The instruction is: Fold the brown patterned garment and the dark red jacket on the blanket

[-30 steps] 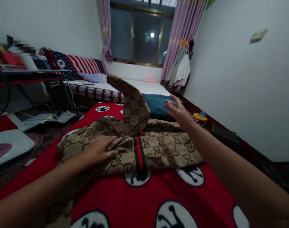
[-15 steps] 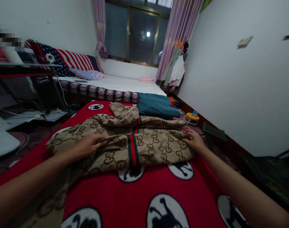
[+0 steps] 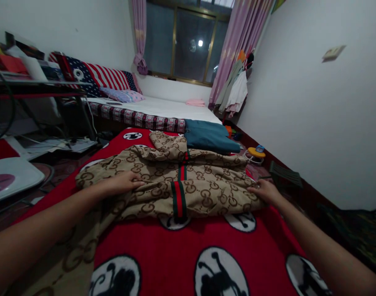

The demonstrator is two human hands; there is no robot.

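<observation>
A beige jacket (image 3: 212, 197) with a brown logo pattern and a green-and-red stripe lies spread and partly folded on a red blanket (image 3: 163, 255). One long sleeve (image 3: 80, 250) trails toward the lower left, partly under my left forearm. At the left part of the near fold, my left hand (image 3: 126, 182) is closed on the cloth, its fingertips partly hidden. My right hand (image 3: 265, 190) pinches the fold's right end between thumb and fingers. Beyond the jacket lies a folded teal garment (image 3: 209, 135).
A bed with a white sheet (image 3: 163, 107) stands under the window. To the left are a cluttered desk (image 3: 61, 82) and a white plastic piece (image 3: 18, 176). At the right, a yellow-topped stool (image 3: 256, 153) and a dark green stool (image 3: 285, 174) stand along the wall.
The near fold of the jacket has come down toward me, showing more cloth and stripe behind it. My right fingers have drawn together on its edge. The view has turned slightly left.
</observation>
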